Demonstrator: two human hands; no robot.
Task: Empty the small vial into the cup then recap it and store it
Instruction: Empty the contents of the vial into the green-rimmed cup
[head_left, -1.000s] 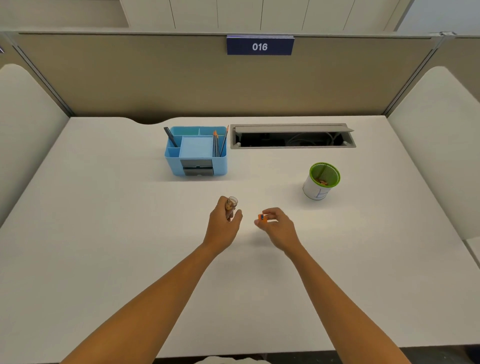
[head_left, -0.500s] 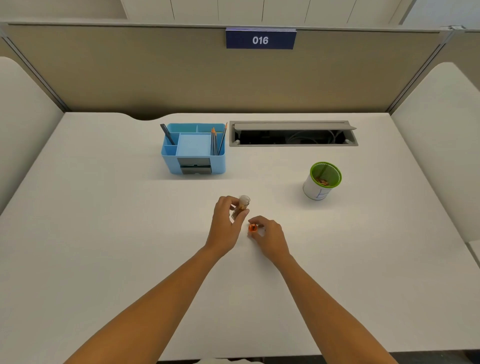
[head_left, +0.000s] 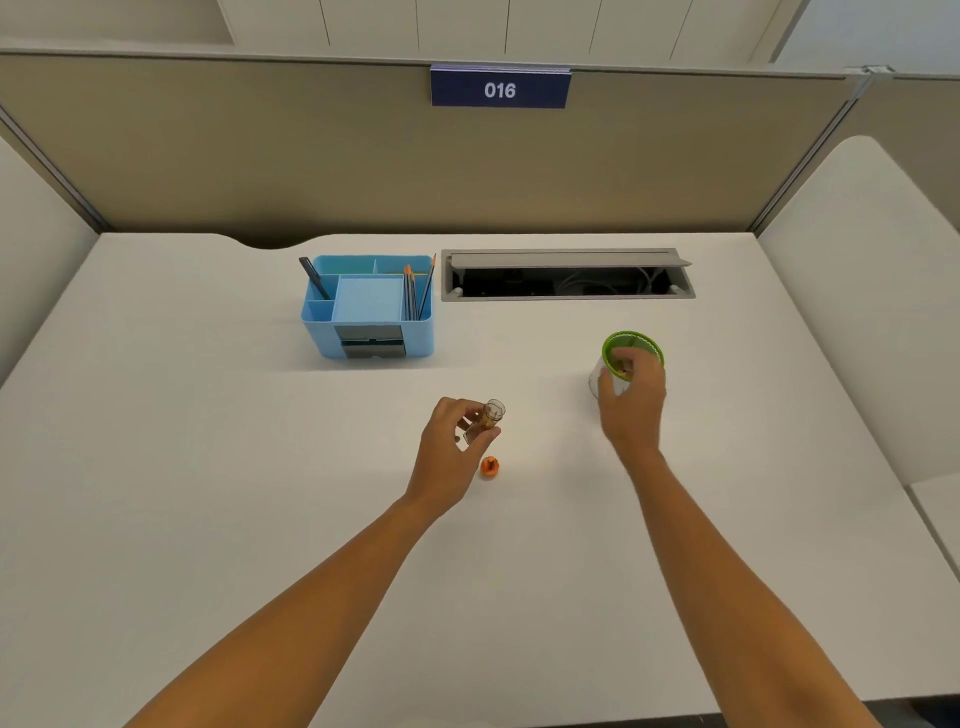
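My left hand (head_left: 449, 449) holds a small clear vial (head_left: 485, 418) with brownish contents, uncapped, its open mouth tilted up and to the right. The orange cap (head_left: 489, 466) lies on the white desk just right of that hand, apart from it. My right hand (head_left: 631, 397) is wrapped around the white cup with a green rim (head_left: 635, 343) at the right of the desk, fingers over its near side and rim. Small orange-brown bits show inside the cup.
A blue desk organizer (head_left: 366, 306) with pencils and a pen stands at the back centre. To its right is an open grey cable tray (head_left: 566, 275) set into the desk (head_left: 208, 441). Partition walls close off the back and sides.
My right hand set the orange cap down on the desk, then moved right and up to grasp the cup. My left hand kept hold of the open vial.
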